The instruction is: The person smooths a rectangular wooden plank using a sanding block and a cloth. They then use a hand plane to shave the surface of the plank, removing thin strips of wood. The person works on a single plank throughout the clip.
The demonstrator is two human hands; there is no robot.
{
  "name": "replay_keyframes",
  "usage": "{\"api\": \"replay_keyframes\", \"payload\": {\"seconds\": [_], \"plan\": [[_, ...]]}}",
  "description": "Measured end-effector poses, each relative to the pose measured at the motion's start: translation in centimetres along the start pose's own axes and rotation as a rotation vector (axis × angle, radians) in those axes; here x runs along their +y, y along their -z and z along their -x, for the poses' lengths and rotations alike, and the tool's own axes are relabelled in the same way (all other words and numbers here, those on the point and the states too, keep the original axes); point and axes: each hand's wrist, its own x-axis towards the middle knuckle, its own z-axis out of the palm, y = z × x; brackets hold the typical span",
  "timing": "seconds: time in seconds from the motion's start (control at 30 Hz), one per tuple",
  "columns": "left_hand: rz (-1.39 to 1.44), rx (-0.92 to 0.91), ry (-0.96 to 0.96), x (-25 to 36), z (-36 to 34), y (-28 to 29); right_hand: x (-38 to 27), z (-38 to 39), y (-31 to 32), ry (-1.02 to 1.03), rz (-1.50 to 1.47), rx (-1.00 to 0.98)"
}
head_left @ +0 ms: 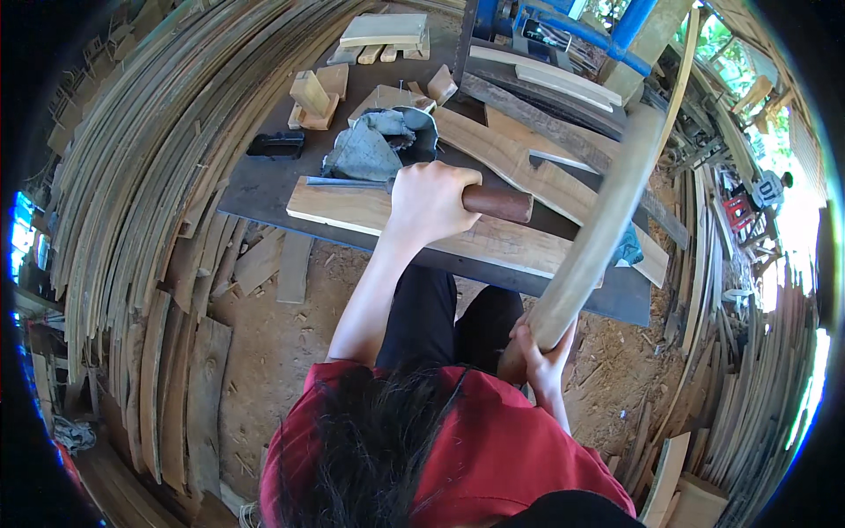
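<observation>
My left hand (pixel 429 201) is closed around a chisel with a brown wooden handle (pixel 503 203). Its narrow metal blade points left and lies along the top of a pale wooden plank (pixel 345 203) near the table's front edge. In my right hand (pixel 540 355), low beside my knee, is the lower end of a long, thick wooden club (pixel 594 238). The club slants up to the right, its far end raised over the table's right side. Just behind the left hand sits a crumpled grey-blue cloth (pixel 368 145).
The dark table (pixel 255 192) also carries a black tray (pixel 275 145), an upright wood block (pixel 310 92), stacked boards (pixel 383 31) and curved wooden pieces (pixel 493 145). Long strips of timber (pixel 167 132) lean at left. Another person (pixel 767 189) is far right.
</observation>
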Motion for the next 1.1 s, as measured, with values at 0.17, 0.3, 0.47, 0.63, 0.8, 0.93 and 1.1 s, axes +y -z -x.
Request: {"api": "replay_keyframes", "payload": {"seconds": [0.17,0.3,0.47,0.63,0.8,0.93,1.1], "plan": [[-0.022,-0.022,-0.001,-0.3,-0.5,0.0,1.5,0.2,-1.0,-0.124,-0.047,-0.128],[-0.033,0.020,0.027,-3.0,0.1,1.2,0.3,0.0,-1.2,-0.179,0.018,-0.177],[0.031,0.178,-0.027,-1.3,0.7,3.3,-0.2,0.2,1.3,-0.150,-0.144,-0.074],[0.193,0.108,-0.316,7.0,2.1,0.6,-1.8,0.6,4.7,-0.069,-0.335,0.035],[0.171,-0.169,-0.465,16.3,3.9,-4.9,-2.4,2.8,10.6,0.087,-0.183,0.313],[0.236,-0.180,-0.440,18.9,4.0,-6.9,-2.7,4.5,15.4,0.135,0.053,0.604],[0.172,-0.232,-0.263,18.7,2.5,-6.2,-1.7,7.0,18.3,0.053,-0.029,0.305]]}}
